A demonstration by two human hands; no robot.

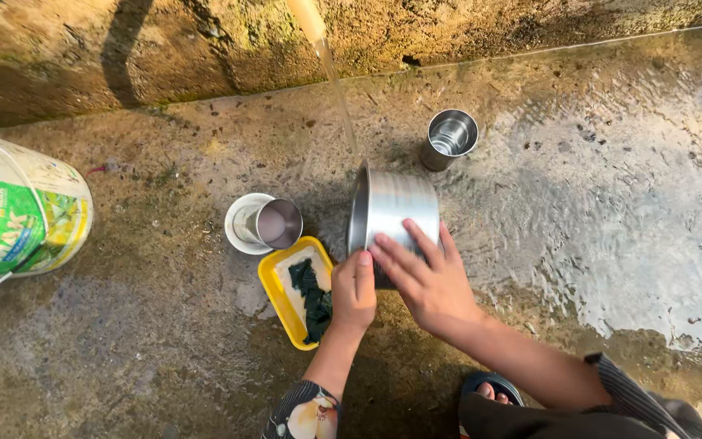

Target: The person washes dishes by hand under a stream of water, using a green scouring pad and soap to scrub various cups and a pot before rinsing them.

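A person crouched on a wet concrete floor (611, 203) tilts a steel pot (392, 213) on its side under a thin stream of water (336, 89) falling beside a stained wall (164, 49). The left hand (353, 291) grips the pot's rim, thumb up, while the right hand (428, 280) lies spread across its outer wall. Just left, a yellow tray (274, 284) holds a dark scrubber (314, 301); a steel cup (276, 223) lies on a white dish, a second steel tumbler (450, 138) stands behind, and a plastic bucket (18, 215) sits far left
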